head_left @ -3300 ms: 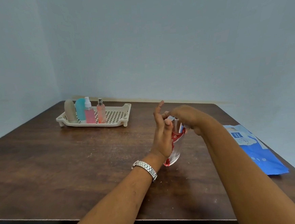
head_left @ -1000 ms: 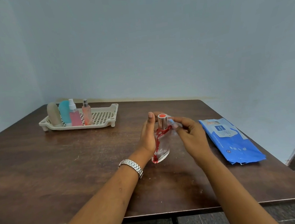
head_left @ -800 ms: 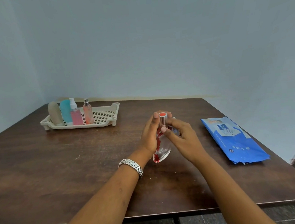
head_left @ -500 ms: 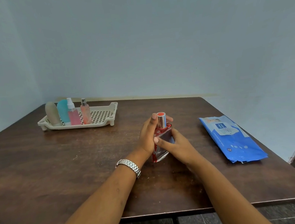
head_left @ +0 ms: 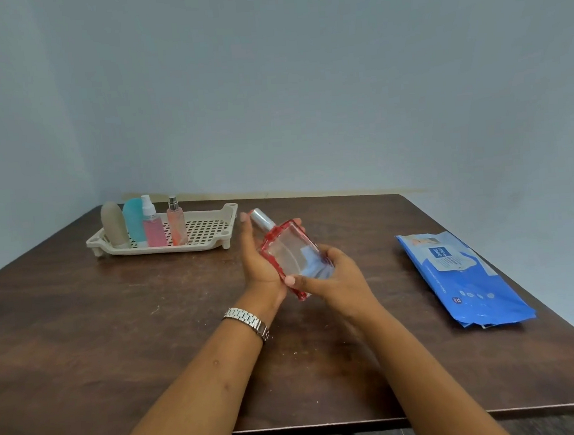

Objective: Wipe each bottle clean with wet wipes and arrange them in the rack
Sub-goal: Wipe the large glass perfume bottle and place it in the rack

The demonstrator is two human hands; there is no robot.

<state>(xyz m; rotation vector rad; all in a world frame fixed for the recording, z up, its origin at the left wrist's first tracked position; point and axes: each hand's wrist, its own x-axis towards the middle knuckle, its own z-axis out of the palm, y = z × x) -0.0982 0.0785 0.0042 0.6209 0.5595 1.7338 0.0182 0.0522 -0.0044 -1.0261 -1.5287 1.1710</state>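
A clear glass bottle with red edges and a silver cap [head_left: 286, 251] is lifted off the table and tilted, cap pointing up and left. My left hand [head_left: 259, 259] holds it from the left side. My right hand [head_left: 331, 277] cups its lower right end and presses a white wet wipe [head_left: 312, 267] against the glass; the wipe shows through the bottle. The cream perforated rack [head_left: 207, 228] stands at the table's back left with several bottles upright in its left part: beige [head_left: 114, 227], teal [head_left: 134, 219], pink spray [head_left: 153, 228] and orange spray [head_left: 176, 224].
A blue pack of wet wipes [head_left: 458, 276] lies flat near the right edge of the dark wooden table [head_left: 80, 319]. Walls close off the back and left. The rack's right half holds nothing.
The bottle stood upright on the table half a second ago; now it is lifted and tilted back. My right hand has slid from the neck down to the bottle's lower end.
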